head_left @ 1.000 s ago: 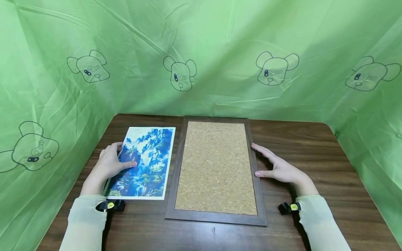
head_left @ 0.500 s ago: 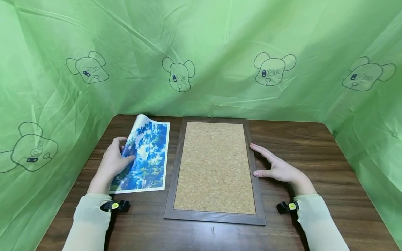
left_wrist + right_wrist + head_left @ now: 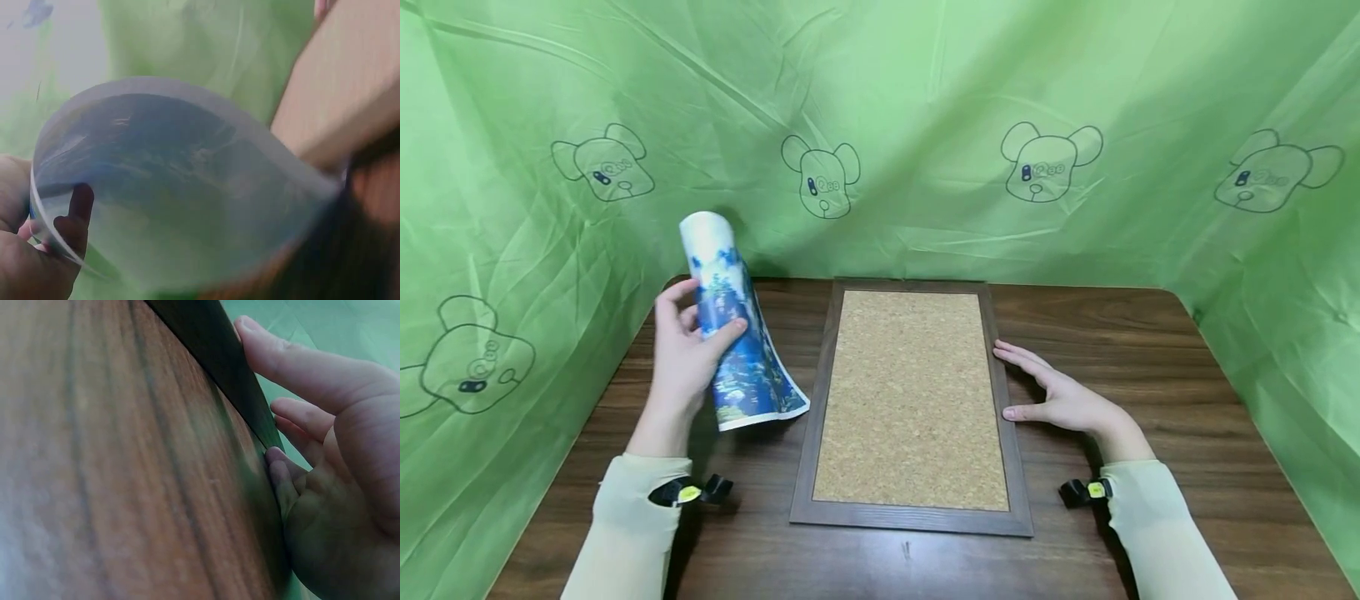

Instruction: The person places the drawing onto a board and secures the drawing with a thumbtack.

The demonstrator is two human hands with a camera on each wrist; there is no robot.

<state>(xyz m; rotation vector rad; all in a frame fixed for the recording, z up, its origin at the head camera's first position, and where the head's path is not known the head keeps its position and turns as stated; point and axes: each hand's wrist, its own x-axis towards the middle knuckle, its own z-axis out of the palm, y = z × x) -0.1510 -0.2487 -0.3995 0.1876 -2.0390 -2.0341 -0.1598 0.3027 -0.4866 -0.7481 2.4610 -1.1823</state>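
Between the thumb and fingers of my left hand (image 3: 685, 362) is a blue landscape print (image 3: 748, 379), a white-bordered paper sheet. It bends into a loose half-roll, raised above the table at the left, with its lower right corner close to the frame. The left wrist view looks into the curl of the print (image 3: 181, 181). A cork board (image 3: 910, 400) in a dark wooden frame (image 3: 917, 518) lies flat at the middle. My right hand (image 3: 1063, 406) touches the frame's right side with extended fingertips and thumb, also seen in the right wrist view against the frame edge (image 3: 215, 347).
The dark wood-grain table (image 3: 1105, 325) extends around the board. Green cloth (image 3: 917, 83) printed with bear heads hangs behind and at both sides, close to the table's back edge. A small black device (image 3: 700, 492) is strapped on each wrist.
My left hand has lifted the print off the table, moving up and slightly right, and the flat sheet has curled. The right hand and the framed board stay in place.
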